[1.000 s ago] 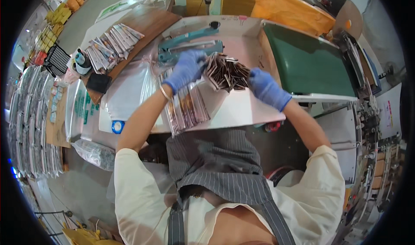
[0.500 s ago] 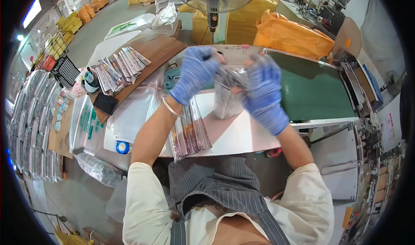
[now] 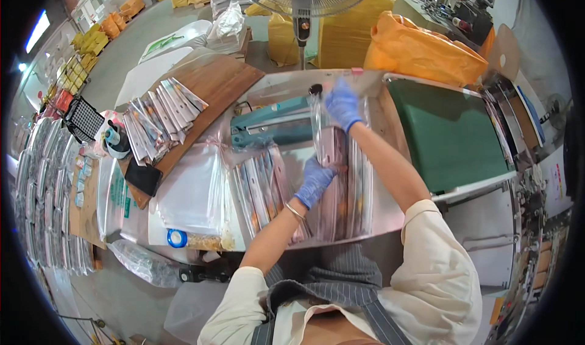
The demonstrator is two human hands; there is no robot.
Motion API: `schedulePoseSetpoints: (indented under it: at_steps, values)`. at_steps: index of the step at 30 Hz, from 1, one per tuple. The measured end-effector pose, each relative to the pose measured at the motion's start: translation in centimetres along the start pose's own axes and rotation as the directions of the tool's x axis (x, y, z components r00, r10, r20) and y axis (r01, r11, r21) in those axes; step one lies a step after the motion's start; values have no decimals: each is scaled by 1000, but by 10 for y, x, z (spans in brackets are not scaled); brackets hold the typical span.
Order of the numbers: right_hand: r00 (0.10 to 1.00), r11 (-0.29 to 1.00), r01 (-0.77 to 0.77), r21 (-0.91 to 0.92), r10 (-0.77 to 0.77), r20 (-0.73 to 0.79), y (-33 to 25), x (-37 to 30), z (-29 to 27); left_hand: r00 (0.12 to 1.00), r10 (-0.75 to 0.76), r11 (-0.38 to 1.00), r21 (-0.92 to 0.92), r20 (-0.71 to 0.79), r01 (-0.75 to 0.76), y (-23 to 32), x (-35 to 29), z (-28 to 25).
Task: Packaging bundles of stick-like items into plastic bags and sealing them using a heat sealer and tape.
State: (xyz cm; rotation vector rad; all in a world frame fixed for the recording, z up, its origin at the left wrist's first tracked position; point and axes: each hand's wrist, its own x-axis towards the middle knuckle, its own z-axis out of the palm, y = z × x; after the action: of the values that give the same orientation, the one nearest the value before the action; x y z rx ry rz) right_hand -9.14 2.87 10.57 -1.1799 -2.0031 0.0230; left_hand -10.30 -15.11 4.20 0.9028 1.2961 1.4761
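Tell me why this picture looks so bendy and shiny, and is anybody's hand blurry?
In the head view, the wide lens seems to bow the table's near edge, and the corners go black; in the head view, light shines off the clear bags, and a panel at upper left glares white; in the head view, the right hand looks blurrier than the left hand.

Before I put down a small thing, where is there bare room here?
The green surface right of the right forearm looks bare; so does the brown board beyond the fanned packets. Around the left hand it is crowded with bagged bundles.
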Motion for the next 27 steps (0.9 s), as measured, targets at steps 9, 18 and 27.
schedulePoseSetpoints:
  at_steps: [9, 18, 27]
  values:
    - [987, 586, -140, 798, 17, 160, -69, 4, 39, 962, -266, 904, -361, -57, 228, 6, 13, -167]
    - [686, 738, 614, 281, -675, 273, 31, -27, 99, 923, -383, 848, -406, -27, 340, 5, -2, -178]
    - [876, 6, -421, 907, 263, 405, -6, -60, 69, 960, -275, 913, -302, 43, 275, -23, -1, -189]
